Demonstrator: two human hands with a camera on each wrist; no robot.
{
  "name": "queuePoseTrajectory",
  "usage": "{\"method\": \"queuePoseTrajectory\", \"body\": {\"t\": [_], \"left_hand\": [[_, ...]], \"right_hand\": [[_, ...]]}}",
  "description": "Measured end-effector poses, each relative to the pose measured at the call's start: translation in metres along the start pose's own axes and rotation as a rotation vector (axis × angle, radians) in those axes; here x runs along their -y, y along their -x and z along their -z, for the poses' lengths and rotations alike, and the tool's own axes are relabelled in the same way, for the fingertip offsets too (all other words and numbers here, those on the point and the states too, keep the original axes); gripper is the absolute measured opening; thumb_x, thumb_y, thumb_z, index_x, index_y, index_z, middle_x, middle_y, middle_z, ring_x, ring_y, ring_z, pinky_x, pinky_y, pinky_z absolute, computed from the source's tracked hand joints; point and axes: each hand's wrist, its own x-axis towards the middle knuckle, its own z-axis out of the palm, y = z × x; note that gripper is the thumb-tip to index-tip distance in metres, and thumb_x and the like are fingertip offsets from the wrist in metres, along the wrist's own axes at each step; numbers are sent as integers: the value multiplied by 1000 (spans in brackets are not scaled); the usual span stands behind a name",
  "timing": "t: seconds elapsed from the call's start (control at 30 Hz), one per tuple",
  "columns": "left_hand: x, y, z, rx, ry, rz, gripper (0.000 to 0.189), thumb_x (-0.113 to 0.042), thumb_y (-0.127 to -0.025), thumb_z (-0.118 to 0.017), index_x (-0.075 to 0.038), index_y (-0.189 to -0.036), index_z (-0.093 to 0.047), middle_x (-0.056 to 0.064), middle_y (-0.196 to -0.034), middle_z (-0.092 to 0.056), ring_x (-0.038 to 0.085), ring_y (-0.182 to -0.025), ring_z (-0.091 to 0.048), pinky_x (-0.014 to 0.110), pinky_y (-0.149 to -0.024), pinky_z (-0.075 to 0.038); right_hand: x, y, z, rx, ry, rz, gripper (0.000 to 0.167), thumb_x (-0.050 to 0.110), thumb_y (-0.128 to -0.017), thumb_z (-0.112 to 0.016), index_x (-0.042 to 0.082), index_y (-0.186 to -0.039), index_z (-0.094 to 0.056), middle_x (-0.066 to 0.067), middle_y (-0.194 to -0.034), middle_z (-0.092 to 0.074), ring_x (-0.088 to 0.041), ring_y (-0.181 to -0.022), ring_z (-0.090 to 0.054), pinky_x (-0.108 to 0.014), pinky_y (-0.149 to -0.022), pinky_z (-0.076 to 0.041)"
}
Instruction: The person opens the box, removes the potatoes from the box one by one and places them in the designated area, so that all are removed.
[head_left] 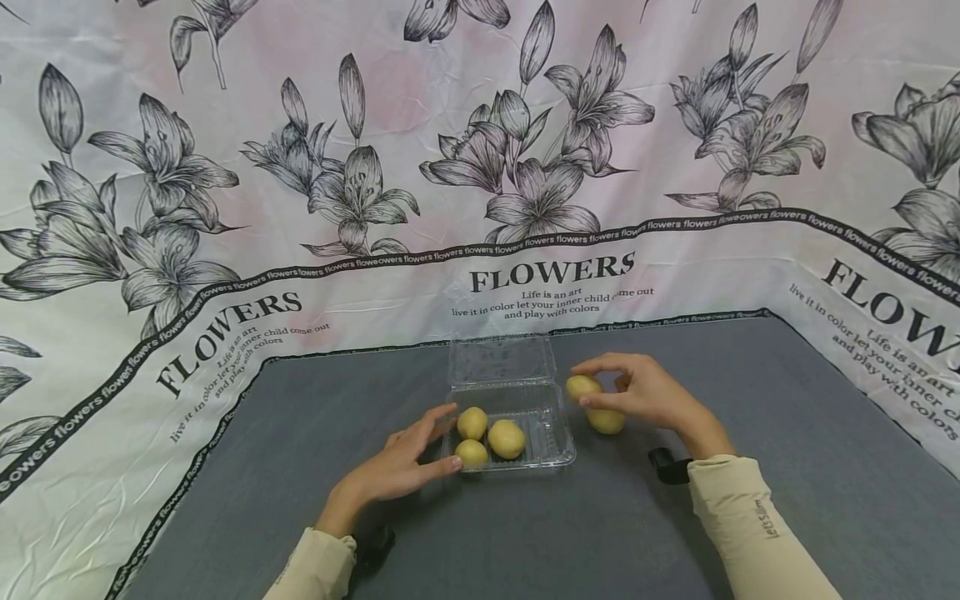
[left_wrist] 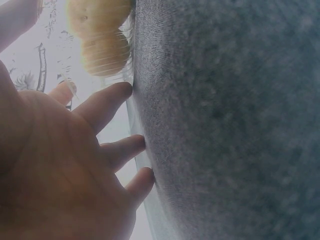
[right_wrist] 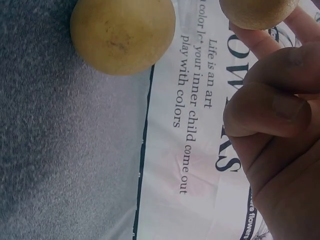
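Observation:
A clear plastic clamshell box [head_left: 553, 440] lies on the table with its lid [head_left: 502, 362] folded back. Three small yellow potatoes sit in its left half: one at the back [head_left: 472, 423], one at the front [head_left: 471, 454] and a larger one [head_left: 507, 439] beside them. My left hand [head_left: 401, 462] rests at the box's left end, fingers spread, thumb by the front corner. Right of the box, my right hand [head_left: 648, 393] pinches another potato [head_left: 581, 387] between thumb and fingertips, raised off the table. One more potato [head_left: 607, 422] lies on the table just below that hand.
The grey cloth-covered table [head_left: 525, 533] ends at the back against a white curtain [head_left: 390, 308] printed with lilies and lettering, which also borders both sides. Dark wrist straps show under the left [head_left: 373, 550] and right [head_left: 667, 467] sleeves.

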Motion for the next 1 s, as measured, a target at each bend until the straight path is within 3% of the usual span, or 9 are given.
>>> {"method": "queuePoseTrajectory", "body": {"t": [0.53,1.0], "left_hand": [[0,0,0,1,-1,2,81,-53,-101,-58,-28,-164,-14,4,-166,-34,32,-157,-22,70,-117,-10],[0,0,0,5,11,7,80,-53,-101,-58,-29,-163,-14,5,-165,-35,31,-157,-22,70,-116,-10]], "right_hand": [[-7,5,8,-29,43,-18,43,27,-86,-84,17,-126,-73,-8,-124,-73,-7,-75,-58,-25,-63,-48],[-12,10,20,-43,40,-65,42,29,-89,-81,15,-127,-72,-11,-124,-72,-7,-62,-53,-26,-58,-42]]}}
